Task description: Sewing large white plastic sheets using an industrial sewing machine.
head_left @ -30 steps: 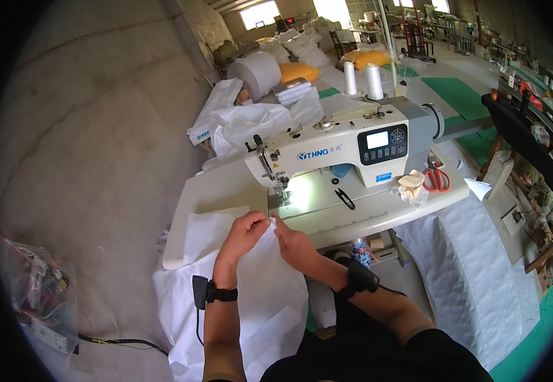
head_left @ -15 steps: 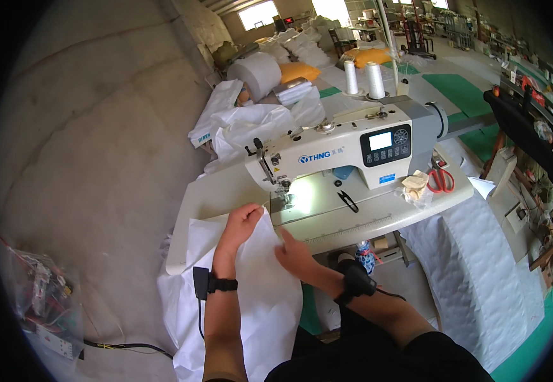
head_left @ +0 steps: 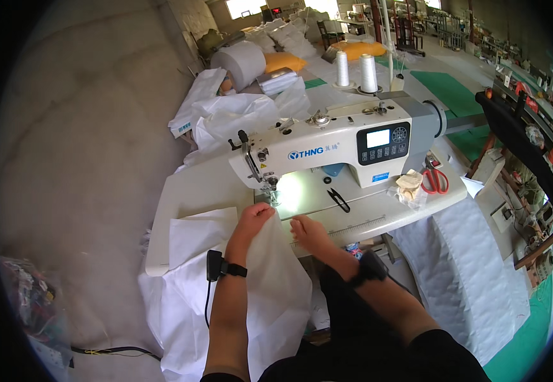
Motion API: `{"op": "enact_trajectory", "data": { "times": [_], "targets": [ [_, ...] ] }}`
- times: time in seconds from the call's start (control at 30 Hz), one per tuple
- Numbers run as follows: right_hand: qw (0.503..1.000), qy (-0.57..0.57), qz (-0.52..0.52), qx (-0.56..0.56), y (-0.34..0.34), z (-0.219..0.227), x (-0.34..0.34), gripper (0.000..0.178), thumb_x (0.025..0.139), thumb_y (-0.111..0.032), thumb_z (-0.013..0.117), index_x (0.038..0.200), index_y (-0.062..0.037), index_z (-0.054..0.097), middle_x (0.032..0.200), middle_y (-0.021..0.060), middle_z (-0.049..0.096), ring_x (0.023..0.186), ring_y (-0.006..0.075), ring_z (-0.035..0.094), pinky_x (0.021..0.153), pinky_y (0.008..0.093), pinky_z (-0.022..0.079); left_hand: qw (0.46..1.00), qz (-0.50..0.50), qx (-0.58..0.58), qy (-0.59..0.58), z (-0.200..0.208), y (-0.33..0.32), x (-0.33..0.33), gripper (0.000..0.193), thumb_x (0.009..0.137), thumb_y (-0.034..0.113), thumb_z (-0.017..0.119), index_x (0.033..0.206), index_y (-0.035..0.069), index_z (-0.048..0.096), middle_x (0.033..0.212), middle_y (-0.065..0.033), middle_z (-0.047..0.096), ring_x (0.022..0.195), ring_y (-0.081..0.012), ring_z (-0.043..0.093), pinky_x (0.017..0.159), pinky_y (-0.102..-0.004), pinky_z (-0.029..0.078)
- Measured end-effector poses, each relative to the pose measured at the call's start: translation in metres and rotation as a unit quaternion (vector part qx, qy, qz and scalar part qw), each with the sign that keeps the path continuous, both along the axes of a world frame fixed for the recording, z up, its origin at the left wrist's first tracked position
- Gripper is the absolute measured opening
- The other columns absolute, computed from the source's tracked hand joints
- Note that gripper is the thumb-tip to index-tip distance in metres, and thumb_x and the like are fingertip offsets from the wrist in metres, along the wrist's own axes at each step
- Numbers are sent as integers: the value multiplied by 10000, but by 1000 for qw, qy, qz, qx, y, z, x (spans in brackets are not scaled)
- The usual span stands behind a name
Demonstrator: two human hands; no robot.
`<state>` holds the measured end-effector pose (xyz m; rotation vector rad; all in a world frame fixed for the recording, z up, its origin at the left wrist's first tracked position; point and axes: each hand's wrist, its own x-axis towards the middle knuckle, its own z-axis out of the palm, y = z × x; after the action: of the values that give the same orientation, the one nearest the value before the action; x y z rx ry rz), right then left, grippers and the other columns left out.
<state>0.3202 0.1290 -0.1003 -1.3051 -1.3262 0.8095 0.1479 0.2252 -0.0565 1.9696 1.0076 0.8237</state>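
Observation:
A white sheet of cloth point(head_left: 270, 274) hangs over the front left edge of the sewing machine's table and down toward my lap. My left hand point(head_left: 252, 223) pinches its upper corner just in front of the presser foot point(head_left: 273, 196), which the machine's lamp lights. To the right, my right hand point(head_left: 311, 235) is closed at the table's front edge, beside the cloth but apart from my left hand. Whatever its fingers hold, if anything, is hidden. The white sewing machine point(head_left: 318, 149) stands behind both hands.
Black thread snips point(head_left: 339, 200) and a small black ring point(head_left: 327, 180) lie under the machine's arm. Red-handled scissors point(head_left: 435, 181) sit at the table's right end by a beige lump on plastic point(head_left: 409, 186). Quilted white material point(head_left: 461, 267) hangs at the right.
My left hand has brought the cloth corner closer to the presser foot. My right hand has risen toward the table edge, its fingers now curled. The view has shifted slightly.

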Motion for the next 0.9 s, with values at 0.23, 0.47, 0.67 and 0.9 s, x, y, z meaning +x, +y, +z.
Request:
{"op": "enact_trajectory", "data": {
  "times": [0.23, 0.47, 0.67, 0.9],
  "targets": [
    [990, 93, 85, -67, 50, -4, -28, 307, 910, -265, 519, 971, 26, 597, 768, 147, 637, 693, 238, 624, 653, 340, 489, 999, -12, -41, -33, 1, 17, 3, 119, 859, 123, 620, 836, 6, 624, 725, 54, 538, 689, -41, 449, 640, -211, 388],
    [996, -92, -14, -8, 51, -2, -35, 299, 895, -252, 508, 802, 19, 591, 778, 224, 614, 741, 395, 588, 676, 436, 456, 995, 34, -91, -35, -8, 21, -8, 158, 875, 161, 597, 854, 8, 629, 739, 38, 558, 698, -49, 476, 650, -213, 408],
    [997, 12, 65, -50, 64, -12, -24, 289, 916, -240, 521, 892, 30, 624, 707, 85, 610, 656, 140, 556, 643, 306, 458, 992, 31, -122, -20, -6, 17, -6, 219, 869, 171, 611, 981, -10, 660, 834, 24, 623, 756, -54, 527, 692, -217, 437],
    [991, 114, 58, -43, 61, -14, -27, 268, 921, -223, 527, 936, 22, 635, 752, 34, 611, 680, 90, 523, 647, 272, 454, 992, 27, -123, -19, -2, 11, -9, 255, 865, 197, 615, 1008, -10, 655, 822, 22, 618, 749, -47, 510, 679, -215, 430]
  ]
}}
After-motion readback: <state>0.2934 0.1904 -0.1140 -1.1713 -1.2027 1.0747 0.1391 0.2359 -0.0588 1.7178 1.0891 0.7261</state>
